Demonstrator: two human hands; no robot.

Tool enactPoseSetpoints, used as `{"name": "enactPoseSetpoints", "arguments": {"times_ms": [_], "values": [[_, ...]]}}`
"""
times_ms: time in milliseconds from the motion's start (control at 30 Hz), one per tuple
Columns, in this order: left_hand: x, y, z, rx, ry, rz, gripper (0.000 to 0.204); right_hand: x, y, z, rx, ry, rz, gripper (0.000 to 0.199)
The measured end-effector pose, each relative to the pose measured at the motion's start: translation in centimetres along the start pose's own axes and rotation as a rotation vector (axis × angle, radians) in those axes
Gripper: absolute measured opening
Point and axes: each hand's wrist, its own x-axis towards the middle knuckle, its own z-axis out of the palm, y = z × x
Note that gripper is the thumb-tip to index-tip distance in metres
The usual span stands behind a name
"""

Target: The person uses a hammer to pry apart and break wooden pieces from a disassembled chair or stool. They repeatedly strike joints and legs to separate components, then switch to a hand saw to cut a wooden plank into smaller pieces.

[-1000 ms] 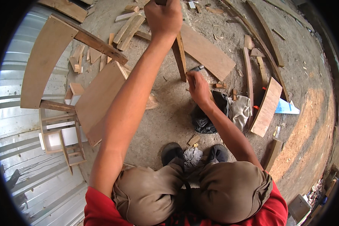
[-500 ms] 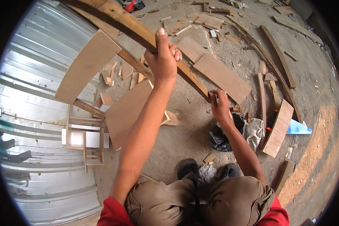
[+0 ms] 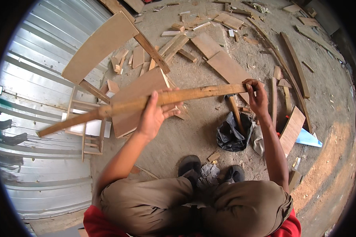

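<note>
While the right hand point(image 3: 258, 98) pinches its end, a wooden strip point(image 3: 190, 94) crosses the loosely spread left hand point(image 3: 151, 121), hiding part of a plywood panel point(image 3: 146, 85); a black bag point(image 3: 230, 136) lies near the right hand.

Reaches forward with both arms bent. Slants left forearm point(image 3: 120, 162) inward, with left hand point(image 3: 152, 118) loosely cupped, thumb point(image 3: 153, 99) raised apart from slightly spread fingers point(image 3: 172, 113). Holds right forearm point(image 3: 275, 148) steeper, with right hand point(image 3: 258, 98) a little farther forward, bent at fingers point(image 3: 256, 82) and pinching against thumb. Sits low with knees bent and apart.
</note>
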Motion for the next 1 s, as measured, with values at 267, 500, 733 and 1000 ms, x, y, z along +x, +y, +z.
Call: {"name": "enactPoseSetpoints", "arguments": {"times_ms": [267, 500, 733, 1000], "values": [[-7.8, -15.2, -3.7, -0.399, -0.194, -0.509, 0.089, -0.9, -0.2, -1.4, -0.206, -0.292, -0.146, 0.016], [-6.0, -17.7, -3.6, 0.052, -0.226, -0.779, 0.075, -1.7, 0.4, 3.4, -0.301, -0.36, -0.211, 0.011], [2.4, -16.8, -0.6, 1.053, 0.053, 0.774, 0.051, -2.2, -0.6, 6.0, -0.278, -0.26, -0.194, 0.012], [4.8, -19.9, 2.1, 0.985, -0.24, 0.058, 0.062, -4.2, -2.1, 3.6, -0.117, -0.075, 0.067, 0.012]]}}
